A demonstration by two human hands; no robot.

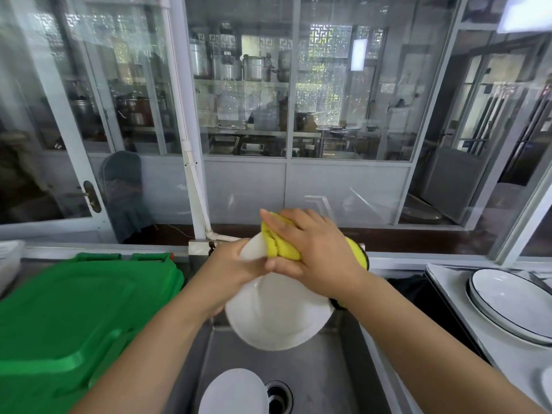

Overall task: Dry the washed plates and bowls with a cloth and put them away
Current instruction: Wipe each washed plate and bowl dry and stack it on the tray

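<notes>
A white plate (pixel 277 315) is held tilted over the steel sink (pixel 322 372). My left hand (pixel 236 261) grips the plate's far left rim. My right hand (pixel 310 249) presses a yellow cloth (pixel 280 243) against the plate's upper edge, fingers curled over the cloth. Part of the cloth shows behind my right wrist. A second white plate (pixel 234 392) lies in the sink beside the drain (pixel 277 395). Two black-rimmed white plates (pixel 513 300) are stacked on the white counter (pixel 448 279) at the right.
A green plastic lid (pixel 68 318) covers the space left of the sink. A white pipe (pixel 197 189) runs down to the tap behind the sink. Glass partitions (pixel 245 85) stand behind the counter. Another dish's edge (pixel 546 383) shows at the far right.
</notes>
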